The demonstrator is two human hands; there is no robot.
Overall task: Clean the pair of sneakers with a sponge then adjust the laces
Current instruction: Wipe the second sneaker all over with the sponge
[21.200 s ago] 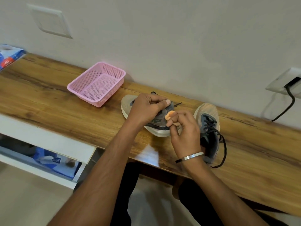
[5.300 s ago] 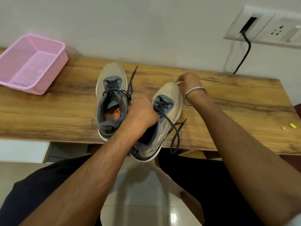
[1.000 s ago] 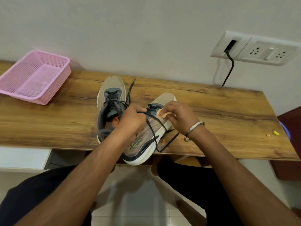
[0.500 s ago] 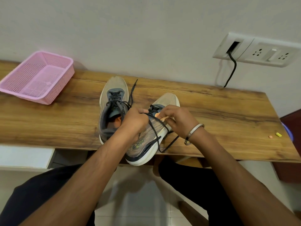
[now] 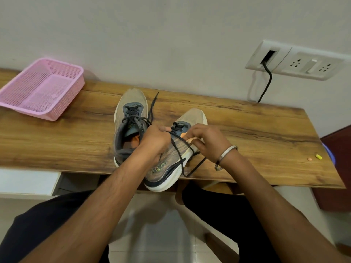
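On table [image 5: 247, 130], two sneakers [image 5: 131, 118], two hands [image 5: 155, 141].

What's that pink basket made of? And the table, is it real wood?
The pink basket looks like plastic: thin, evenly coloured walls pierced with regular little holes. The table shows brown wood grain with a slight sheen, but whether it is solid wood or a printed laminate cannot be told from here.

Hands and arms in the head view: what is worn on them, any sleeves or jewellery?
Both forearms are bare, with no sleeves or gloves in view. The right hand has a thin silver metal bangle around its wrist. The left hand and its wrist carry nothing visible.
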